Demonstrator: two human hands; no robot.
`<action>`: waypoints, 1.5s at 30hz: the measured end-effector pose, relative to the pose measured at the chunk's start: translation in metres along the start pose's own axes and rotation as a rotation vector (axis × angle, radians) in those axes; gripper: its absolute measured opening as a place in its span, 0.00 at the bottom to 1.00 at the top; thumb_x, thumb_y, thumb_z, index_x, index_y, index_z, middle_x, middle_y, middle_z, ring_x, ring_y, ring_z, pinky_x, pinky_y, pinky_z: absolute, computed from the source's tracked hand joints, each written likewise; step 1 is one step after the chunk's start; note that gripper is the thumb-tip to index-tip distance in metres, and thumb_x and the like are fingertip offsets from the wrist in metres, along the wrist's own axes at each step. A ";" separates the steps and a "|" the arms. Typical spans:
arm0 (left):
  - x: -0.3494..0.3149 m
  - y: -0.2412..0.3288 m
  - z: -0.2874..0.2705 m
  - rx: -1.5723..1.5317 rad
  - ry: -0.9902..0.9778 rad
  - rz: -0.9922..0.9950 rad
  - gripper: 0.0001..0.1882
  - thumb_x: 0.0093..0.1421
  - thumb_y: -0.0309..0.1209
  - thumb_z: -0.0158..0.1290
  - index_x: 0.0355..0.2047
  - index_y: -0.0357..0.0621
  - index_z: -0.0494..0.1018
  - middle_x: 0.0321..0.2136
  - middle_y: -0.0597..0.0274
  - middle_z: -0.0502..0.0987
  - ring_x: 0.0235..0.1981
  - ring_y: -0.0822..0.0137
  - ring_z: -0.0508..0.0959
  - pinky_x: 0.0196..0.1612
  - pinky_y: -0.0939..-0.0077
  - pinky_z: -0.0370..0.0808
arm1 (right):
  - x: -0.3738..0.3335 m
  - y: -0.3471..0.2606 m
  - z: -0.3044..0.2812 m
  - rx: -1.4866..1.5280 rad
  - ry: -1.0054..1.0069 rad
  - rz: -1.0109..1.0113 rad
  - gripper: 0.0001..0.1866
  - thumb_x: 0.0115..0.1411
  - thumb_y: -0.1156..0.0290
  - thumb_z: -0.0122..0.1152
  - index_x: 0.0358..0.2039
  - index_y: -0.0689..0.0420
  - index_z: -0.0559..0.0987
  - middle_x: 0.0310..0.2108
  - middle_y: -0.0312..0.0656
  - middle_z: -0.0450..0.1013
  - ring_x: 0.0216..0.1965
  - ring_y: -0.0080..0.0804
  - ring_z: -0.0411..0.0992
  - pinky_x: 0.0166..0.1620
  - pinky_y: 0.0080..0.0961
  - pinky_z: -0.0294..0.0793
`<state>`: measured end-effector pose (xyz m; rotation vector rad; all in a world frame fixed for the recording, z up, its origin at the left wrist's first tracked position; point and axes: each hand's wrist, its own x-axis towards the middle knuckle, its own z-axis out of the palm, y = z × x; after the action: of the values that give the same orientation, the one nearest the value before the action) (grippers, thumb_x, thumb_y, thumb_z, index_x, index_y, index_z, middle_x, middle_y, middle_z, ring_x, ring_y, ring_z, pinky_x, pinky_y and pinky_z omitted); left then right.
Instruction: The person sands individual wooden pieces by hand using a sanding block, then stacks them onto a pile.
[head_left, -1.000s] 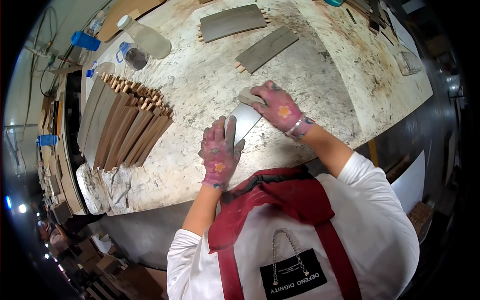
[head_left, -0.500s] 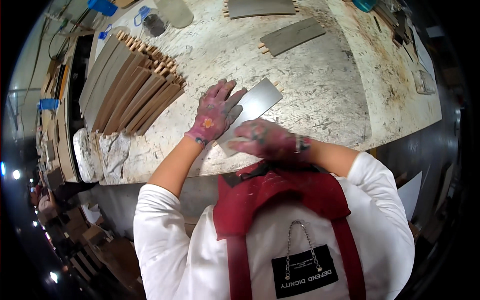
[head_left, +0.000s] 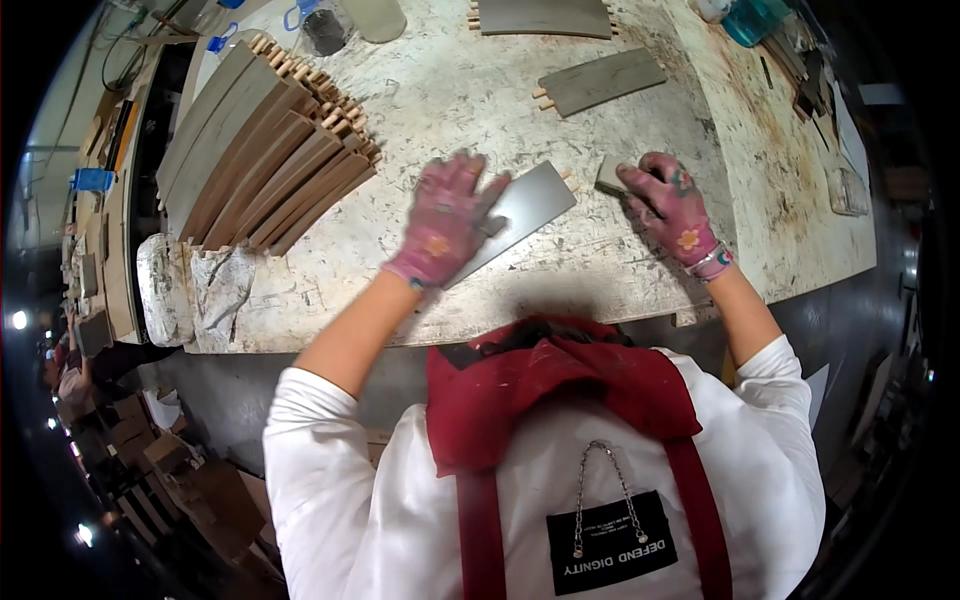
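Observation:
A flat grey board [head_left: 538, 205] with wooden dowel pegs at its far end lies slantwise on the worn worktable [head_left: 480, 110]. My left hand [head_left: 445, 222], in a stained pink flowered glove, rests along the board's left edge with its fingers stretched out. To the right of the board, my gloved right hand [head_left: 672, 208] grips a small grey-green block [head_left: 608, 174] at the tabletop. The block's right part is hidden under the fingers, and its exact kind cannot be made out.
A stack of similar brown-grey boards [head_left: 260, 150] with dowels stands at the left. Beyond the hands lie a single pegged board [head_left: 605, 80] and a further one [head_left: 545, 18]. A cloudy jar [head_left: 375, 18], a dark cup [head_left: 325, 33] and a crumpled white wrapping [head_left: 220, 295] edge the table.
My right hand has moved from the board's near end out to the right, where the small block now shows in it. My left hand remains by the board, its fingers shifted slightly.

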<state>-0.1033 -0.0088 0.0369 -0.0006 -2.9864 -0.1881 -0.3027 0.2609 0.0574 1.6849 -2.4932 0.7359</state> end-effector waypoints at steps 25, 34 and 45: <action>0.020 0.085 0.055 -0.280 0.339 -0.005 0.18 0.62 0.35 0.48 0.52 0.48 0.75 0.49 0.52 0.76 0.52 0.46 0.73 0.58 0.51 0.66 | 0.146 -0.085 0.048 0.333 -0.381 -0.264 0.16 0.59 0.67 0.60 0.49 0.52 0.78 0.44 0.50 0.70 0.44 0.52 0.73 0.48 0.41 0.73; 0.056 0.011 -0.026 -0.500 -0.186 -0.240 0.21 0.69 0.44 0.44 0.55 0.48 0.73 0.43 0.46 0.79 0.46 0.46 0.78 0.48 0.56 0.74 | 0.076 0.009 -0.035 0.812 0.076 0.557 0.26 0.62 0.58 0.62 0.54 0.63 0.77 0.46 0.42 0.78 0.46 0.27 0.73 0.51 0.25 0.72; 0.014 0.035 0.016 -0.196 0.108 -0.164 0.39 0.53 0.40 0.62 0.64 0.42 0.63 0.56 0.50 0.70 0.54 0.48 0.70 0.56 0.55 0.68 | 0.053 -0.035 0.061 0.489 0.079 0.371 0.19 0.61 0.64 0.61 0.51 0.57 0.75 0.44 0.54 0.72 0.43 0.55 0.74 0.49 0.40 0.75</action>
<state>-0.1189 0.0281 0.0280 0.2250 -2.8471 -0.4826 -0.2793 0.1799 0.0315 1.2526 -2.7557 1.5188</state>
